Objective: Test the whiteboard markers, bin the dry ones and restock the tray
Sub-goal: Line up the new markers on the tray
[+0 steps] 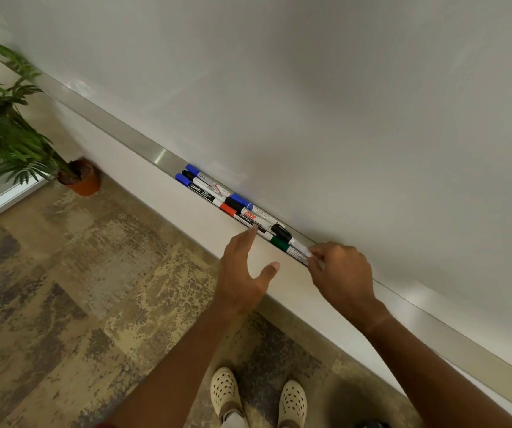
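Below the whiteboard (341, 103), markers (236, 205) fill the metal tray (143, 146); right hand (341, 273) pinches the green-capped marker (288, 246), left hand (242, 273) fingers spread, above mottled floor (78, 288) with a potted plant (7, 134).

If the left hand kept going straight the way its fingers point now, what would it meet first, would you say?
Most likely the orange-capped marker at the front of the marker tray: the left hand is open, its fingertips already at that marker's barrel. Depth is unclear, so they may be hovering just above it rather than touching it.
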